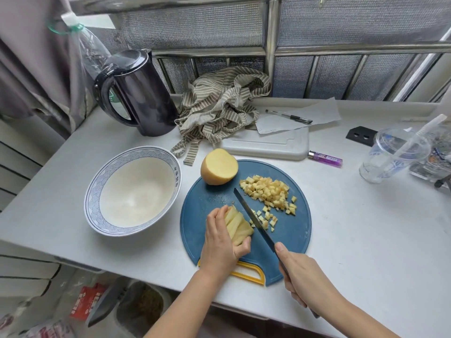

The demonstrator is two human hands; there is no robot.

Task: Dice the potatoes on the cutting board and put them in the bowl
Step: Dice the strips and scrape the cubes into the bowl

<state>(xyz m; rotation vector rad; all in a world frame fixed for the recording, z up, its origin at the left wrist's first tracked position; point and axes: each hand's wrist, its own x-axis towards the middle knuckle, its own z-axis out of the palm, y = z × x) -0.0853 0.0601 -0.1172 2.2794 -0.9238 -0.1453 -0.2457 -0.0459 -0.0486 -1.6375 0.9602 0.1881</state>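
A round blue cutting board [292, 230] lies on the white table. My left hand [222, 242] grips a bundle of potato strips [238, 224] on the board's near left. My right hand [302, 276] holds a dark knife [253, 215], index finger along its spine, with the blade set against the strips' right end. A pile of diced potato [271, 193] lies at the board's far right, with a few cubes beside the blade. A peeled potato half [219, 170] rests on the board's far edge. The white bowl [97, 189] with a blue rim stands left of the board, nothing inside it.
A black kettle [144, 93] and a striped cloth [219, 108] sit at the back. A white board [266, 143], paper with a pen [289, 116], a purple lighter [325, 159] and a plastic cup [390, 154] lie behind and to the right. The table's front edge is close to my arms.
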